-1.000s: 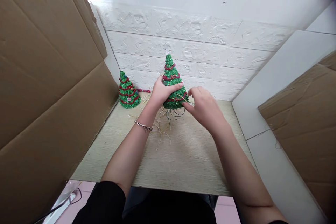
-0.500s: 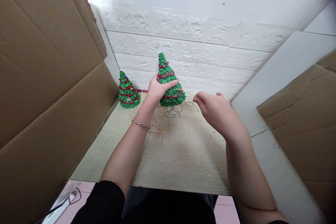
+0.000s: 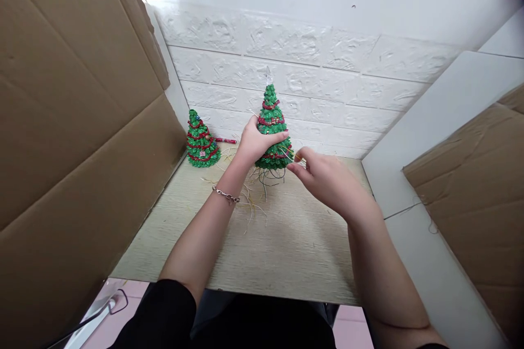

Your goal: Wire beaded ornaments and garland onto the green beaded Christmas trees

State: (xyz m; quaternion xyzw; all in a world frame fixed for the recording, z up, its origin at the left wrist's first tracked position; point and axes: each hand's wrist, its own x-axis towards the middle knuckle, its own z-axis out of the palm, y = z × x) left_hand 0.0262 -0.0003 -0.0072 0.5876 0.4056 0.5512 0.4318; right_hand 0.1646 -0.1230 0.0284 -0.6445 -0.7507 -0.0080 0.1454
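My left hand [image 3: 258,142] wraps round the left side of a small green Christmas tree [image 3: 275,117], thumb across its front. Red garlands circle the tree, and a clear pointed tip tops it. Close to its lower right side, my right hand [image 3: 313,170] pinches thin pale and yellowish wire [image 3: 301,160] between thumb and fingers. The wire's far end passes over the tree's lower branches. Loose white, yellow and dark wires [image 3: 256,207] lie on the table under and before the tree.
A second decorated tree [image 3: 203,144] stands at the left, near a red pen-like stick [image 3: 225,140]. Cardboard sheets flank the wooden table [image 3: 282,251] on the left [image 3: 82,136] and right [image 3: 470,191]. A white brick-patterned wall [image 3: 282,43] rises behind.
The tree in my left hand has moved right and turned more upright. My right hand has come in closer to the tree's lower side, its fingers spaced more apart around the wire.
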